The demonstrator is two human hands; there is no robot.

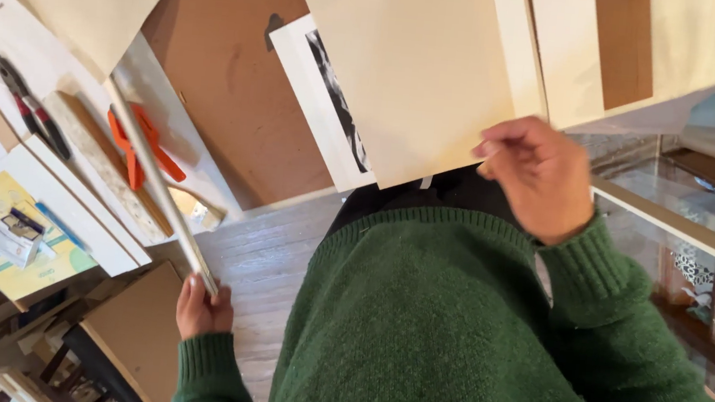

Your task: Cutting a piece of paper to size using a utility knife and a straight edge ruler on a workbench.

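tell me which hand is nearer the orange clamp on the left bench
Left. The left hand grips the lower end of a long pale strip that runs right past the orange clamp. The right hand is far across, holding the cream sheet.

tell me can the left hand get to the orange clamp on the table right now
Probably not as things stand: the left hand is closed around the end of a long pale rod, and that rod lies across the orange clamp, partly covering it.
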